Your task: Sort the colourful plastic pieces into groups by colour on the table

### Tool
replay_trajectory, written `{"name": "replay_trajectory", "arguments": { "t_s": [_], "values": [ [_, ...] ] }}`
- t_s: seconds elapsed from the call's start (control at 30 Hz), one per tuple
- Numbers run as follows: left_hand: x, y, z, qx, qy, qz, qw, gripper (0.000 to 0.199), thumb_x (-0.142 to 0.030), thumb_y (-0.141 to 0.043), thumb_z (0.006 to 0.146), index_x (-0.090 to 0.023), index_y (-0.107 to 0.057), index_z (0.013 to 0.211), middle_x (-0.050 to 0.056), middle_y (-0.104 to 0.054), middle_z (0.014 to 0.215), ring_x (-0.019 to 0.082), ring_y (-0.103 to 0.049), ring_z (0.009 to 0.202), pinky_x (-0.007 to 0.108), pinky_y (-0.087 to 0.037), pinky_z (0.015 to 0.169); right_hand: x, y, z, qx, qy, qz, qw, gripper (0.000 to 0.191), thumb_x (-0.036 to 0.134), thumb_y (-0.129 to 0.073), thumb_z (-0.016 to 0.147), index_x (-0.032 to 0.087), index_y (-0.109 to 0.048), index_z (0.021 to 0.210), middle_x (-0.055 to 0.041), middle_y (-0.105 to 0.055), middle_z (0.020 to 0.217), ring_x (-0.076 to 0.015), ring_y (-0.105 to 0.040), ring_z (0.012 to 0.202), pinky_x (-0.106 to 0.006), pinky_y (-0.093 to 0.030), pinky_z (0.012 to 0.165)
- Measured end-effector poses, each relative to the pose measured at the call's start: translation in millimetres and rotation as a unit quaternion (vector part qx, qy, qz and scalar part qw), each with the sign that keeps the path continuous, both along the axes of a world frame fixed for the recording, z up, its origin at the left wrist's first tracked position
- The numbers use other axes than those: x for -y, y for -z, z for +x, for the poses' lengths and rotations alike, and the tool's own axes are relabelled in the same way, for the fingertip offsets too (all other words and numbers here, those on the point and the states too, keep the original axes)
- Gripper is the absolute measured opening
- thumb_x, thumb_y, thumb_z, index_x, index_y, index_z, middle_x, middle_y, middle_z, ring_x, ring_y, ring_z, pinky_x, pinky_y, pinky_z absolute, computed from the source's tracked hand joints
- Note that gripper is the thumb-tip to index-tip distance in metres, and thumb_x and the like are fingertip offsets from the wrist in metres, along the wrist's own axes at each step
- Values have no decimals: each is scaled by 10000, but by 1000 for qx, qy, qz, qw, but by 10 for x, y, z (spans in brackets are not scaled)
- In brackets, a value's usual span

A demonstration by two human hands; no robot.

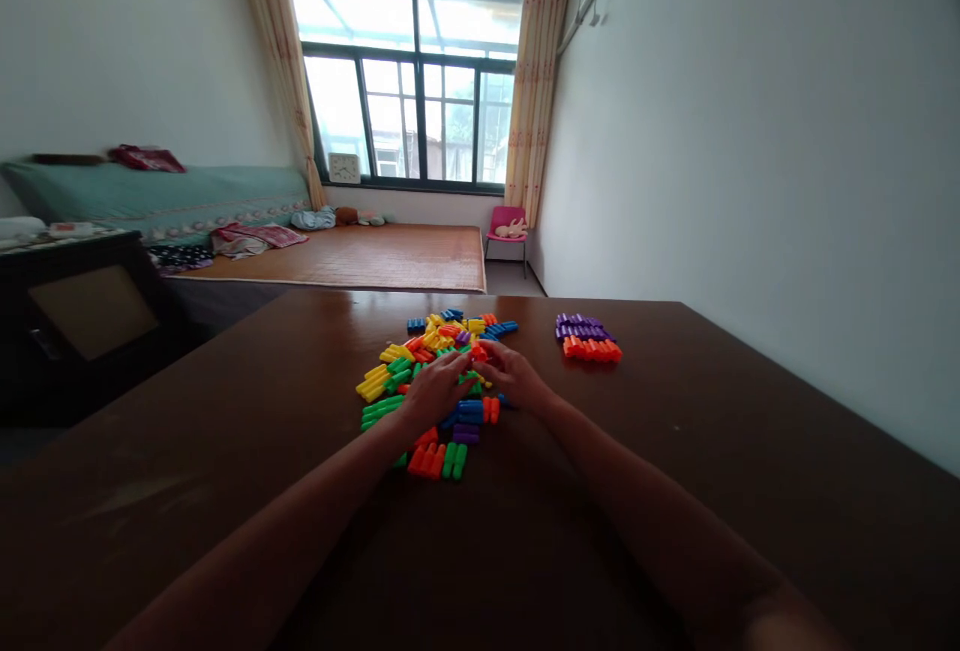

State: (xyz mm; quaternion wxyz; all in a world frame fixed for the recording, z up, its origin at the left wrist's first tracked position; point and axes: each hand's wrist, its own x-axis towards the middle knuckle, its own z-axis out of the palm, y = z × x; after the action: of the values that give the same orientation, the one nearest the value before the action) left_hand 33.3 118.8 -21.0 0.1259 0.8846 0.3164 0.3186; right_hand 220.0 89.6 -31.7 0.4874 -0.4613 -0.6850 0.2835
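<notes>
A loose pile of plastic pieces [395, 353] in yellow, green, blue, orange and purple lies on the dark brown table [600, 531]. Over the middle of the pile, my left hand [439, 386] bends its fingers toward an orange piece [478, 352]. My right hand [516, 378] closes on that orange piece from the right, fingertips close to those of the left. Whether the left fingers grip anything is too small to tell. To the right, apart from the pile, purple pieces [583, 327] sit in rows behind a row of orange pieces [592, 349].
Beyond the table's far edge stands a low bed [375, 251] with cloths on it. A dark cabinet [90, 311] is at the left. A pink chair [508, 222] stands by the window, and a white wall runs along the right.
</notes>
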Motion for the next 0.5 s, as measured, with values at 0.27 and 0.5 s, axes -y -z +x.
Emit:
{"name": "replay_trajectory", "arguments": {
  "t_s": [0.27,0.5],
  "values": [
    [-234,-42,-214,28,-15,-19,999,337,-320,-451,897,-246,-646,1161,48,-627,1219,201,-638,966,307,-500,849,322,11,2273,166,495,19,853,469,194,-549,745,148,-598,1209,-159,-582,1172,-259,-550,1080,-405,-439,958],
    [-413,66,-263,41,-2,23,999,300,-284,-441,890,-215,-684,1052,55,-686,1101,207,-629,1027,347,-488,915,580,538,2789,324,533,-170,763,553,106,-487,763,239,-582,1290,-126,-595,1256,-277,-577,1086,-396,-442,932]
  ]
}}
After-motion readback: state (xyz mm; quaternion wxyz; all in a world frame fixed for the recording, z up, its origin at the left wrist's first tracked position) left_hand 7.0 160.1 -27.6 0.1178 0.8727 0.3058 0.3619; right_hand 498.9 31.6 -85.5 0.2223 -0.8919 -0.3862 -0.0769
